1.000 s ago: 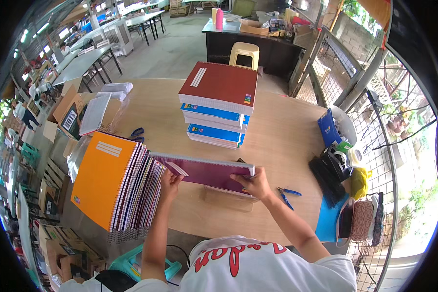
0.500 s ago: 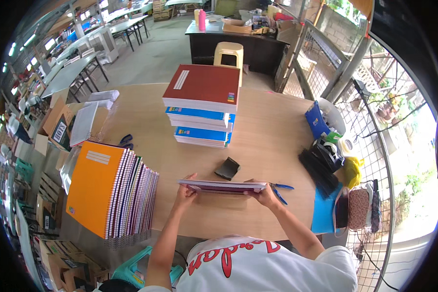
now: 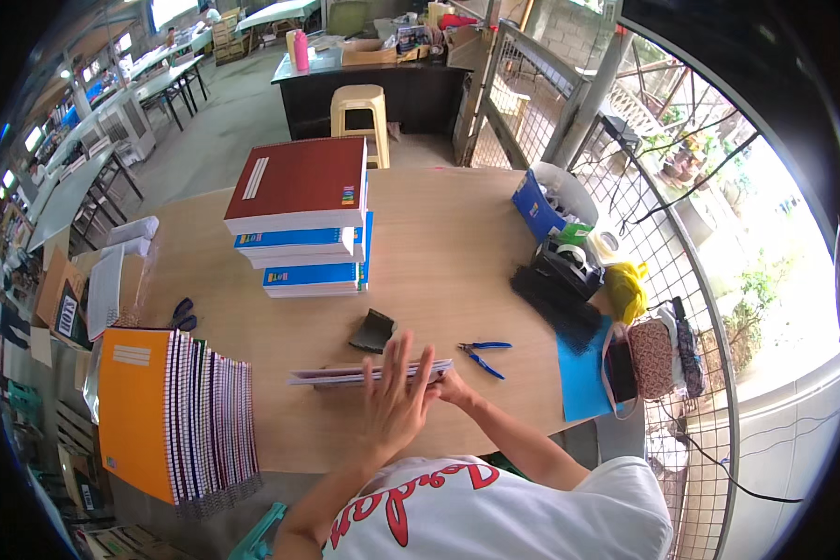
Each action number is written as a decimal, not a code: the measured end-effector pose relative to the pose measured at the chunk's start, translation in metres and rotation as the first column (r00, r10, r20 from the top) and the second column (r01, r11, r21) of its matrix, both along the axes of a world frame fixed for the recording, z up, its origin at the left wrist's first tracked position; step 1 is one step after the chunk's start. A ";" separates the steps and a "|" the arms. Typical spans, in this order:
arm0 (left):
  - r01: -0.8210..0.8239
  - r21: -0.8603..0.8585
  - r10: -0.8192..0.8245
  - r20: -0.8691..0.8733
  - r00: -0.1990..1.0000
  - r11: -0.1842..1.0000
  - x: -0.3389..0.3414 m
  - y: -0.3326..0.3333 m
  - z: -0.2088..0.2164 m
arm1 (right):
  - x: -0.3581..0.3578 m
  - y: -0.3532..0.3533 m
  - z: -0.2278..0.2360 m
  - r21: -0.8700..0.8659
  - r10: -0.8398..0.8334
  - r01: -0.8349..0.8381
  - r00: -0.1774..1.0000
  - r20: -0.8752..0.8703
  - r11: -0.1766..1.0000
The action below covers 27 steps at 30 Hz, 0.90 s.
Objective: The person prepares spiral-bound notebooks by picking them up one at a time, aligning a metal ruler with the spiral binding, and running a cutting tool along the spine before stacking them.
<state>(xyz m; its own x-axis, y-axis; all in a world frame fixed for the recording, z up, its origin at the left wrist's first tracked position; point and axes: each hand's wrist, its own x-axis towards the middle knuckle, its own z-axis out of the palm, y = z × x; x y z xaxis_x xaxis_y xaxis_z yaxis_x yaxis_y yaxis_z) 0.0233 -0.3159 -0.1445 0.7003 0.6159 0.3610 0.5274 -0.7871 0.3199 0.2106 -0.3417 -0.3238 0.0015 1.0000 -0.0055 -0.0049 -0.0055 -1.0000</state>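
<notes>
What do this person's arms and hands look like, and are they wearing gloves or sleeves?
No gloves: both the left hand and the right hand are bare, and so are the forearms. I see no watch, ring or band. The only clothing is a white short-sleeved T-shirt with red lettering across it.

Open workshop hall, daylight strong from 3 o'clock. Light wooden tabletop [image 3: 439, 233] at centre. Dark desk [image 3: 373, 89] at 12 o'clock, a pale plastic stool [image 3: 359, 107] before it. Grey concrete floor [image 3: 224, 121]. Rows of long tables [image 3: 93, 154] toward 10 o'clock. Wire mesh fence [image 3: 681, 233] along 2 to 4 o'clock, greenery beyond.
</notes>
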 end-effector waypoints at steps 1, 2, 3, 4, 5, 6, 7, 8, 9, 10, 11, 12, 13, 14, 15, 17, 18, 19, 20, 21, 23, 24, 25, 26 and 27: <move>0.004 0.005 -0.004 0.004 1.000 1.000 0.008 0.002 -0.005 | 0.004 0.001 -0.014 0.108 0.016 -0.037 0.982 0.186 0.994; -0.010 0.049 0.009 0.018 1.000 0.999 0.015 0.007 -0.017 | 0.012 0.004 -0.003 0.114 0.024 -0.046 0.982 0.188 0.992; -0.026 0.093 0.023 0.033 0.999 0.995 0.019 0.011 -0.026 | 0.031 0.004 0.011 0.146 -0.032 -0.012 0.954 0.297 0.989; -0.023 0.094 0.020 0.031 0.999 0.995 0.021 0.012 -0.029 | 0.058 0.002 0.029 0.005 -0.101 0.102 0.978 0.182 0.995; -0.028 0.115 0.022 0.059 0.998 0.993 0.019 0.012 -0.032 | 0.082 0.000 0.047 -0.137 -0.200 0.207 0.978 0.063 0.969; 0.022 0.138 -0.037 0.105 0.994 0.990 0.029 0.009 -0.028 | 0.156 -0.011 0.008 -0.072 -0.403 0.447 0.857 0.322 0.892; 0.015 0.137 -0.028 0.093 0.995 0.990 0.028 0.010 -0.032 | 0.187 -0.007 0.007 0.102 -0.497 0.560 0.617 0.610 0.822; 0.019 0.099 -0.030 0.115 0.993 0.995 0.029 0.010 -0.036 | 0.221 -0.007 0.011 0.274 -0.546 0.656 0.251 0.800 0.703; 0.006 0.061 -0.014 0.129 0.992 0.998 0.026 0.011 -0.040 | 0.223 -0.004 0.012 0.322 -0.462 0.675 0.031 0.886 0.663; -0.003 0.062 -0.004 0.121 0.993 0.998 0.025 0.012 -0.039 | 0.228 -0.002 0.014 0.387 -0.351 0.678 -0.199 0.915 0.625; 0.013 0.065 -0.022 0.135 0.991 0.998 0.027 0.013 -0.035 | 0.239 -0.006 0.007 0.387 -0.350 0.681 -0.201 0.915 0.622; 0.031 0.068 -0.041 0.149 0.988 0.997 0.029 0.014 -0.031 | 0.248 -0.010 0.000 0.382 -0.291 0.600 -0.247 0.924 0.703; 0.030 0.070 -0.040 0.147 0.988 0.997 0.031 0.016 -0.027 | 0.257 -0.010 -0.006 0.363 -0.238 0.510 -0.295 0.925 0.780; 0.028 0.056 -0.038 0.182 0.982 0.998 0.032 0.016 -0.023 | 0.260 -0.011 -0.006 0.361 -0.241 0.506 -0.288 0.927 0.783; 0.028 0.041 -0.037 0.218 0.975 0.999 0.033 0.016 -0.020 | 0.263 -0.014 -0.005 0.339 -0.234 0.467 -0.268 0.934 0.817; 0.005 0.010 -0.007 0.198 0.980 1.000 0.037 0.015 -0.014 | 0.260 -0.019 0.002 0.297 -0.239 0.428 -0.186 0.953 0.853; -0.013 -0.017 0.016 0.181 0.983 1.000 0.037 0.015 -0.013 | 0.256 -0.017 0.003 0.291 -0.235 0.427 -0.179 0.955 0.856; -0.006 -0.020 0.010 0.185 0.983 1.000 0.039 0.015 -0.015 | 0.260 -0.018 0.004 0.278 -0.222 0.393 -0.183 0.958 0.877; -0.012 -0.021 0.016 0.198 0.980 1.000 0.040 0.015 -0.017 | 0.262 -0.022 0.004 0.263 -0.208 0.358 -0.186 0.960 0.896; -0.018 -0.022 0.023 0.210 0.977 1.000 0.041 0.014 -0.019 | 0.264 -0.025 0.003 0.241 -0.184 0.348 -0.189 0.965 0.906; 0.005 -0.021 0.000 0.239 0.971 1.000 0.040 0.014 -0.021 | 0.266 -0.026 0.010 0.279 -0.251 0.347 -0.126 0.960 0.895; 0.029 -0.019 -0.023 0.269 0.963 0.999 0.039 0.014 -0.022 | 0.267 -0.027 0.012 0.317 -0.316 0.350 -0.061 0.947 0.882; 0.038 -0.019 -0.031 0.271 0.962 0.999 0.038 0.015 -0.024 | 0.270 -0.029 0.008 0.318 -0.316 0.357 -0.066 0.947 0.878; 0.048 -0.028 -0.039 0.263 0.964 0.998 0.037 0.016 -0.026 | 0.272 -0.030 0.004 0.291 -0.271 0.358 -0.108 0.957 0.887; 0.060 -0.037 -0.049 0.257 0.965 0.998 0.036 0.016 -0.027 | 0.275 -0.033 0.000 0.264 -0.224 0.361 -0.150 0.963 0.894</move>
